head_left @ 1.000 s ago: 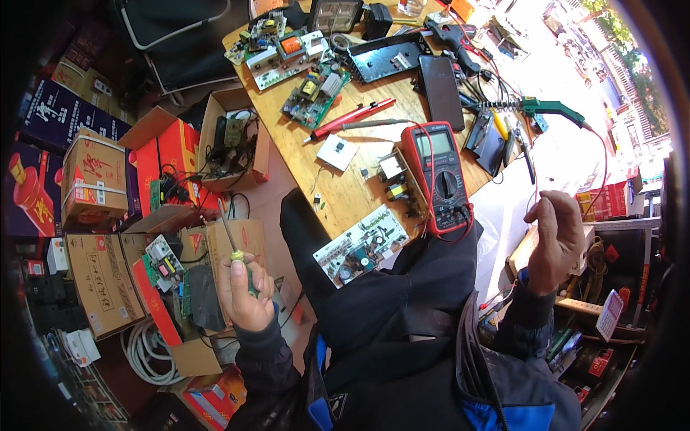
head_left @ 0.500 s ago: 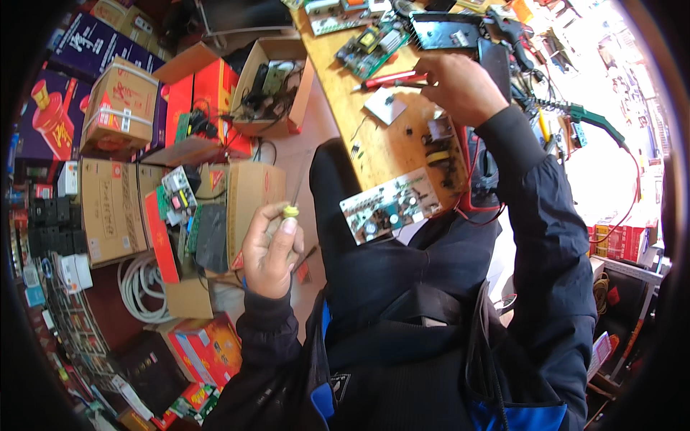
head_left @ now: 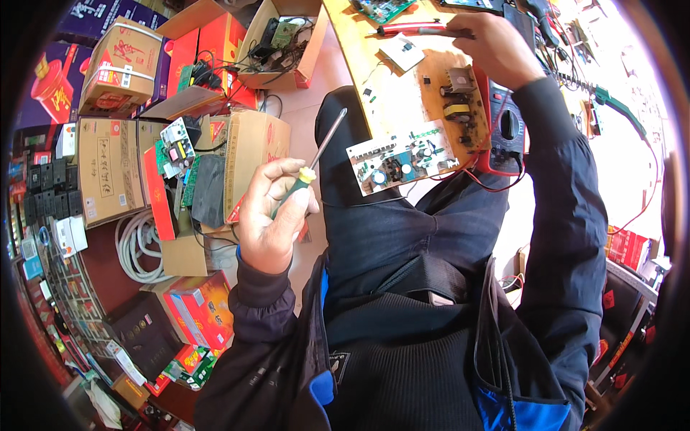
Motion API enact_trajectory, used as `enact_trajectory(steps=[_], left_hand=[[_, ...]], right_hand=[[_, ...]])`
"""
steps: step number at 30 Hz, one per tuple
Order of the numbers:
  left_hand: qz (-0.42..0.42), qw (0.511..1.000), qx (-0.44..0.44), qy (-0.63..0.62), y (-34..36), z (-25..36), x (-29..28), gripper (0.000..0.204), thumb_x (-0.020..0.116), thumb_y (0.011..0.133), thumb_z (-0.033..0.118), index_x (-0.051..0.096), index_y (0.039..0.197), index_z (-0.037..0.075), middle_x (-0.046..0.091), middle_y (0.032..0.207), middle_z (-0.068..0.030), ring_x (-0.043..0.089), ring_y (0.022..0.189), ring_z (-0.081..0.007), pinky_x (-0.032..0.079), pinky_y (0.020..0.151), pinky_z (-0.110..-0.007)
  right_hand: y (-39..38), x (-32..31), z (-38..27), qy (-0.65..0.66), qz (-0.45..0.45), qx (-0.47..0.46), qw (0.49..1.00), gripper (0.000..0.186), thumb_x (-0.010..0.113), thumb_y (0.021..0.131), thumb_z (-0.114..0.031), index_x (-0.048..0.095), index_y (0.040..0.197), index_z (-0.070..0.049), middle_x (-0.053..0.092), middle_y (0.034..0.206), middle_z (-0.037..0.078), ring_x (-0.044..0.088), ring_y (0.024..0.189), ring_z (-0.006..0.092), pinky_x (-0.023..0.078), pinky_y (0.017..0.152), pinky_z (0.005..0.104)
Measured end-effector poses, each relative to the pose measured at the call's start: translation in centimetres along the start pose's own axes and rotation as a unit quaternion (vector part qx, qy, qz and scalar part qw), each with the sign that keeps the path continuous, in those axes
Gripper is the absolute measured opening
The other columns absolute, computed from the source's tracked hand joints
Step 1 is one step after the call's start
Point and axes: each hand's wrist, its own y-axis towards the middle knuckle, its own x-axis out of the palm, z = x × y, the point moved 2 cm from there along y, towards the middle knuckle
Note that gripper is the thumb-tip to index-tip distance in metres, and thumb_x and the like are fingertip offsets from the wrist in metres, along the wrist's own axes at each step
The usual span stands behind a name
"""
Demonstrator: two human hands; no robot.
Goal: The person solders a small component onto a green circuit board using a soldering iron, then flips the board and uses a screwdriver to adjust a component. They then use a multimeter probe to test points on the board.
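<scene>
My left hand [head_left: 277,215] is closed around a screwdriver [head_left: 330,139] with a yellow and green handle. Its metal shaft points up and away, beside my knee and short of the table. On the wooden table, my right hand [head_left: 496,47] has its fingers bent round a slim dark tool [head_left: 460,33], mostly covered by them. A red pen-like tool [head_left: 410,29] lies by those fingertips. Nearer me, a pale circuit board [head_left: 402,158] with capacitors sits at the table's front edge. Beside it is a brown circuit board [head_left: 454,108] with a heatsink and a yellow-wrapped part.
A red multimeter [head_left: 505,129] with leads lies right of the boards. Near the pen is a small white block [head_left: 402,52]. A green-handled soldering iron [head_left: 618,108] is at the right. Open cartons [head_left: 305,72] of electronic parts and coiled white cable [head_left: 140,248] crowd the left floor.
The view has shifted, so the table sits higher in it. My left hand has turned, showing more of the screwdriver's green handle and shaft. My right hand stays by the red pen-like tool.
</scene>
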Motion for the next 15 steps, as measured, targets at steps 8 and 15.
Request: enact_trajectory(steps=[8,15], left_hand=[[-0.094,0.951,-0.023,-0.295,-0.5,-0.3,1.9,0.046,0.057,0.098,0.011,0.043,0.14,-0.002,0.067,0.106,-0.0265,0.061,0.064,-0.0184,0.053,0.063,-0.028],[-0.274,0.845,-0.062,-0.455,-3.1,-2.2,9.2,0.035,0.059,0.101,0.017,0.053,0.133,0.005,0.069,0.117,-0.0307,0.043,0.143,-0.0446,0.015,0.124,-0.058]], right_hand=[[-9.7,-10.3,-7.6,0.223,0.087,0.186,0.953,0.036,0.068,0.095,-0.018,0.065,0.127,-0.001,0.066,0.075,0.004,0.054,0.062,0.0072,0.037,0.054,0.0247],[-18.1,-6.8,-16.6,0.474,-0.007,0.315,0.822,0.034,0.073,0.086,0.005,0.05,0.111,0.004,0.068,0.095,0.012,0.066,0.067,0.0131,0.05,0.06,0.0247]])
